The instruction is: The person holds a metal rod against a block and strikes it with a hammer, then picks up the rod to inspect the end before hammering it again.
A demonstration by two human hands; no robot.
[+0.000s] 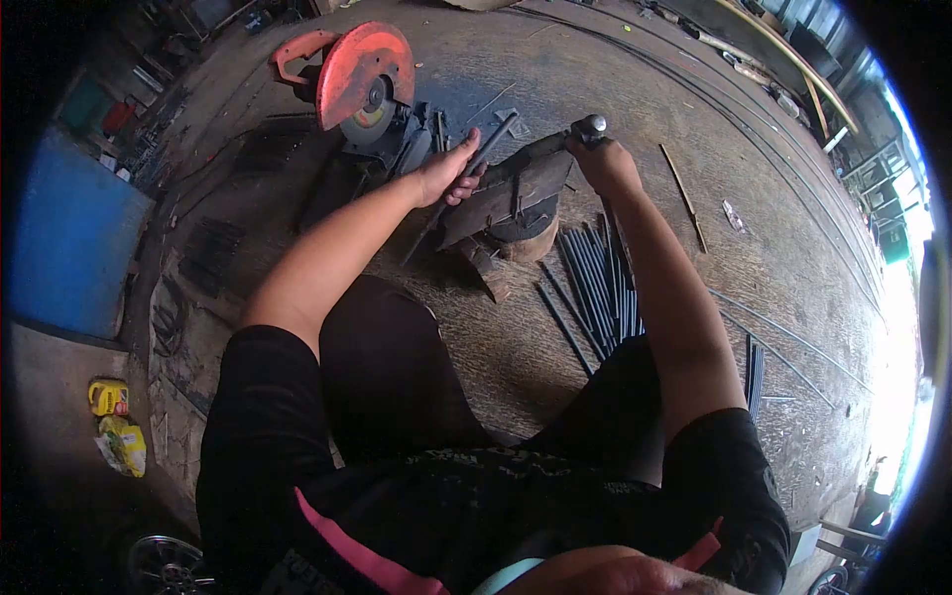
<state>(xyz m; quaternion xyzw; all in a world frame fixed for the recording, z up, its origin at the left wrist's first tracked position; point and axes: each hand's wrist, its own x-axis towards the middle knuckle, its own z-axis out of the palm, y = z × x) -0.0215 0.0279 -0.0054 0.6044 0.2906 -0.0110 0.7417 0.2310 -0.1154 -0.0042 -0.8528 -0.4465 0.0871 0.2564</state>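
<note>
A dark metal rod [493,141] slants through my left hand [448,178]; the fingers curl round it and the thumb lies along its upper part. My right hand [607,167] is closed on a hammer [591,127], whose rounded metal head shows above the fist. Between my hands a tilted dark metal plate [540,171] rests over a round wooden block [531,238]. A short metal piece stands up along the plate's front. Several cut rods [585,288] lie in a bundle below my right forearm.
An orange-red cut-off saw [367,74] stands beyond my left hand. A thin brown stick [682,198] and long thin rods [783,347] lie on the floor to the right. At the left are a blue panel [74,238] and a yellow container [107,397].
</note>
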